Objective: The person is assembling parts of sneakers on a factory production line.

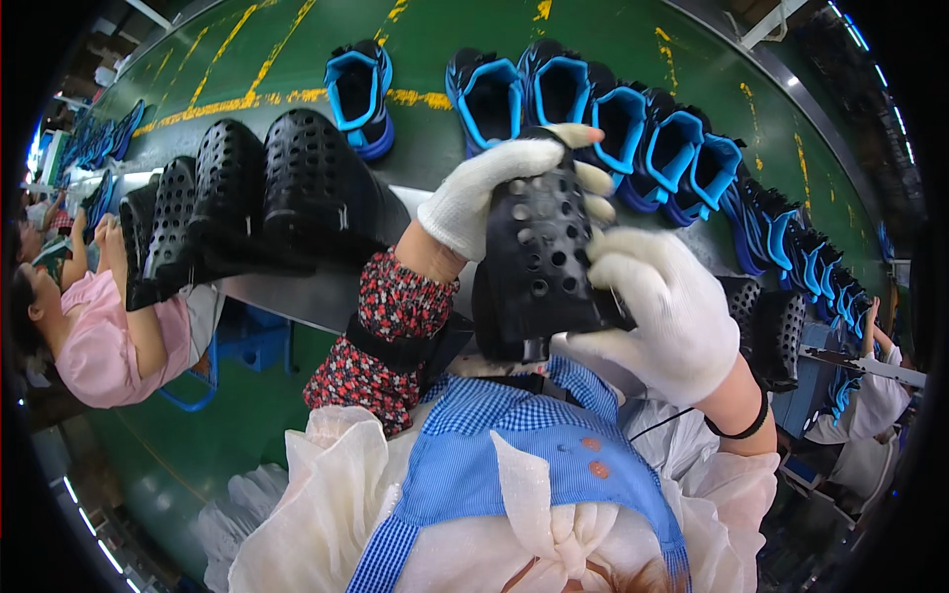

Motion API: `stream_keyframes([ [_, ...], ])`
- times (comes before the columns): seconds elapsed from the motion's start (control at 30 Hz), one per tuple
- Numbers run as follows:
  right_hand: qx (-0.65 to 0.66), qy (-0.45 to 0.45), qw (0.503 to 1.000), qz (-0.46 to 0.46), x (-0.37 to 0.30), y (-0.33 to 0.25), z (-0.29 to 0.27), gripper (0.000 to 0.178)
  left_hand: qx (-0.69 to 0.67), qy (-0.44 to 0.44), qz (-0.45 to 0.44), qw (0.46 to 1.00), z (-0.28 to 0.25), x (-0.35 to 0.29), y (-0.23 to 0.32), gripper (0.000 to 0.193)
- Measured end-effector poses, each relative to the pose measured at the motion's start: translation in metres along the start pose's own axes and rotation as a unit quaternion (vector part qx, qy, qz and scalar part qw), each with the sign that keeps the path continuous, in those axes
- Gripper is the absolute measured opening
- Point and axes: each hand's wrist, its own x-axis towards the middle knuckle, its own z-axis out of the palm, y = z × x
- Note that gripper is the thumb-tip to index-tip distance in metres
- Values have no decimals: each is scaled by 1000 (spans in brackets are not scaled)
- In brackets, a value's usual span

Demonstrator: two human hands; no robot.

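Observation:
In front of my chest is a black cover with rows of round holes (pixel 535 252), roughly boot-shaped and held upright. My left hand (pixel 484 188), in a white glove with a bare fingertip showing, is wrapped over its top. My gloved right hand (pixel 667 306) grips its lower right side, fingers bent against the holes and thumb near the bottom edge. Whether anything sits inside the cover is hidden. Just beyond my hands, several dark shoes with bright blue linings (pixel 618 128) stand in a row, openings toward me. One similar shoe (pixel 358 99) stands apart to the left.
More black perforated covers (pixel 311 168) stand to the left, others (pixel 776 331) to the right. The green surface (pixel 415 30) has yellow markings. A metal bench edge (pixel 287 301) runs before me. A person in pink (pixel 119 341) works at left; another (pixel 870 405) is at right. A blue stool (pixel 247 346) stands below.

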Motion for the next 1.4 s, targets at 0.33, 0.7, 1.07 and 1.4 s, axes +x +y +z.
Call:
stream_keyframes([
  [0.33, 74, 5, 954, 289, 43, 49, 3, 54, 158, 244, 291, 912, -17, 84, 6, 10],
  [0.7, -143, -89, 892, 419, 85, 118, 4, 38, 611, 316, 191, 700, -67, 116, -6, 28],
  [1.07, -181, -209, 885, 374, 144, 153, 10, 45, 857, 122, 82, 494, -67, 108, -32, 17],
  [1.4, -161, -295, 874, 351, 163, 151, 79, 42, 828, 19, -208, 520, -72, 107, -38, 23],
])
